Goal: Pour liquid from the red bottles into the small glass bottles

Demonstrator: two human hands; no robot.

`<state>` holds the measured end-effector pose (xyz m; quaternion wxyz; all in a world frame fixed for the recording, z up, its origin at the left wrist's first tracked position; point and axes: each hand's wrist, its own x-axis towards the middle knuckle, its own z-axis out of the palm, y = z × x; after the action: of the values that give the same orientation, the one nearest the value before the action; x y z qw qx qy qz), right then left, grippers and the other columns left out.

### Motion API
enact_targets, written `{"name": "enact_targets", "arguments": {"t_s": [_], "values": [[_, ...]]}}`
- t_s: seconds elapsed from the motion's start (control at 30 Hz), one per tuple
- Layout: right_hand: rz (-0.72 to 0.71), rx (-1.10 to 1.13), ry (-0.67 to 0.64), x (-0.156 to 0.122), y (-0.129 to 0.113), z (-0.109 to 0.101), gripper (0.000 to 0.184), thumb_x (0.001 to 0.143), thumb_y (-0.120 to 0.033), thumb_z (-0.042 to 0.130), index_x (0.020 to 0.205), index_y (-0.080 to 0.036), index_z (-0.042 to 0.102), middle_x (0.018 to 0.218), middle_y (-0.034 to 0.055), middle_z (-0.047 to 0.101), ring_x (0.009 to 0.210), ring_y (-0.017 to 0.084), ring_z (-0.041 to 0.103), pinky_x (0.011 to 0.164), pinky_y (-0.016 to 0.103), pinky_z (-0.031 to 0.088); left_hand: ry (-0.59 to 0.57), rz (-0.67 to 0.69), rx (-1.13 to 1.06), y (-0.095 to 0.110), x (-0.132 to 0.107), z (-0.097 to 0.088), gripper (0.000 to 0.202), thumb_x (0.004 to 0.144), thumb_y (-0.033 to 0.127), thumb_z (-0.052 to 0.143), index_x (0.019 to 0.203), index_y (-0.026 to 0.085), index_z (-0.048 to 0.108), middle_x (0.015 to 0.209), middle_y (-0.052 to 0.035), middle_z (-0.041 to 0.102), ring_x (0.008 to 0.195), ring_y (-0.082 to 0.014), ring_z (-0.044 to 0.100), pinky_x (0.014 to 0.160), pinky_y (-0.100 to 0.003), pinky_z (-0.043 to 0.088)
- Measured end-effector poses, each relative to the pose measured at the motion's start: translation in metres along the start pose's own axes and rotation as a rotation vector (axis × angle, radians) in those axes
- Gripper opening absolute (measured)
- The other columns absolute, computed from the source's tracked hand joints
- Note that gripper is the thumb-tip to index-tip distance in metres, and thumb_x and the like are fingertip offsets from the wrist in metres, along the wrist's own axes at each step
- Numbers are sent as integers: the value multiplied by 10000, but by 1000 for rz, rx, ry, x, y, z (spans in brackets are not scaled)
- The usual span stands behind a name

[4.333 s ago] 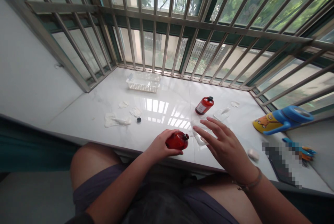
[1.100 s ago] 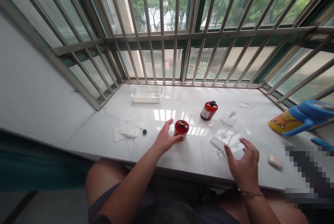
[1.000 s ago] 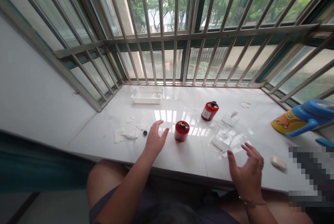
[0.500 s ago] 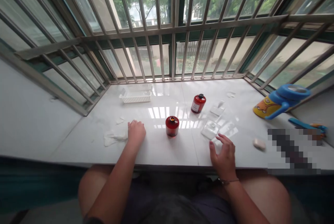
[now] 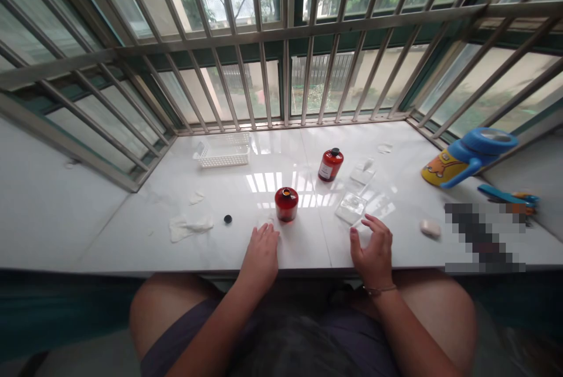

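Note:
An uncapped red glass bottle (image 5: 287, 206) stands upright on the white counter, its round mouth exposed. Just in front of it and a little left is my left hand (image 5: 261, 251), fingers stretched forward, holding nothing I can see. A small black cap (image 5: 227, 219) lies to the left of that hand. My right hand (image 5: 373, 247) rests near the counter's front edge with fingers curved apart and nothing between them. Close beyond its fingertips lies a clear square plastic piece (image 5: 351, 207). Farther back, a second red bottle (image 5: 330, 165) wears a black cap and a white label.
At the back left sits a white perforated basket (image 5: 223, 153). Crumpled white tissue (image 5: 190, 227) lies at left. On the right are a blue and yellow cup (image 5: 468, 157), a pale rounded lump (image 5: 430, 228) and a blue tool (image 5: 505, 196). Metal bars (image 5: 285, 33) close off the window.
My left hand has moved right, toward the uncapped bottle, and the black cap now shows where it was. My right hand has hardly moved. The camera view has shifted slightly.

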<state>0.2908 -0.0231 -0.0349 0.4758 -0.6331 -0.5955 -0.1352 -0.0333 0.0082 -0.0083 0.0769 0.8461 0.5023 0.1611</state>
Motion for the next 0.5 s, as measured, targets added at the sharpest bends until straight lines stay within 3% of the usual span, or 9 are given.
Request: {"name": "enact_targets", "arguments": {"t_s": [0.13,0.3,0.5], "values": [[3,1,-11,0,0,0,355,1019,-335,662,1324,-177,575,1347,213,640,1316,363,604,1107,619,504,-95,96,-98,30,-8,1,544,927,16,464,1436,135,612,1526,-194,653,1515,-349,527,1298,-644,377],[2,1,-8,0,1,1,360,1024,-346,653,1334,-183,570,1345,206,642,1317,361,604,1100,619,513,-207,245,-199,61,1,-2,509,978,68,458,1469,125,578,1566,-195,619,1553,-356,483,1312,-628,367],[2,-7,-10,1,-1,1,350,1023,-323,655,1326,-173,567,1342,212,646,1325,357,602,1111,612,512,-280,386,-324,75,2,-11,408,1047,179,486,1442,206,588,1459,-118,711,1521,-297,525,1336,-571,345]]}}
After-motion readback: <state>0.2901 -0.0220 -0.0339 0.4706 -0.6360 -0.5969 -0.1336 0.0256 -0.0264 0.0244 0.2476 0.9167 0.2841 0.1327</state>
